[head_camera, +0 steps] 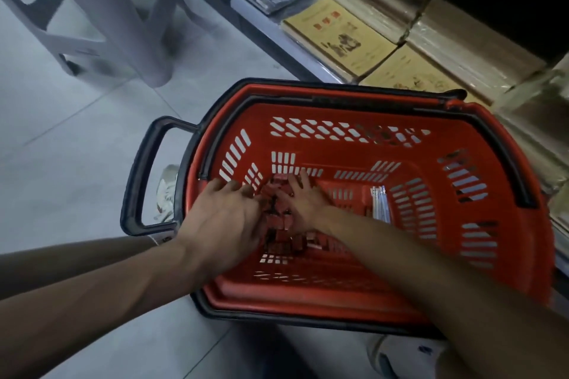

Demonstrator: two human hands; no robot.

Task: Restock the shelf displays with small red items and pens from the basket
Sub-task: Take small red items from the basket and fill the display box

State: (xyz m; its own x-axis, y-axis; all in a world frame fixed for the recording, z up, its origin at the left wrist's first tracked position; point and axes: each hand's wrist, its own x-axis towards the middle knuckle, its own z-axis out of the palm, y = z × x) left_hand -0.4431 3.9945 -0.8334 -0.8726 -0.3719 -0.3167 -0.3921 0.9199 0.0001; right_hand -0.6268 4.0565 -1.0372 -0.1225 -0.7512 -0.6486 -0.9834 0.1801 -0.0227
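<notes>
The step in hand looks like gathering a load of small red items (277,226) from the floor of the red basket (338,148), which stands on the floor (77,132) just beside the low shelf (308,71) of books. To do it well, the 2 hands should close in from opposite sides and cup the heap between them, scooping from underneath so the pieces stack in the palms instead of spilling through the slotted basket bottom. A modest load is safer than a heaped one, since loose pieces would likely drop on the lift over the rim. The pens (380,203) lie apart from the heap, against the basket's right wall, and are best left for a separate trip.

Both forearms reach down and forward into the basket. The left hand (228,218) sits palm-down at the left edge of the heap, knuckles up, fingers bent downward into the pieces; its fingertips are hidden, so I cannot tell whether it has hold of any. The right hand (303,203) lies over the far right side of the heap with fingers spread and fairly straight, resting on the pieces without gripping them. The heap sits between the 2 hands, touching both.
</notes>
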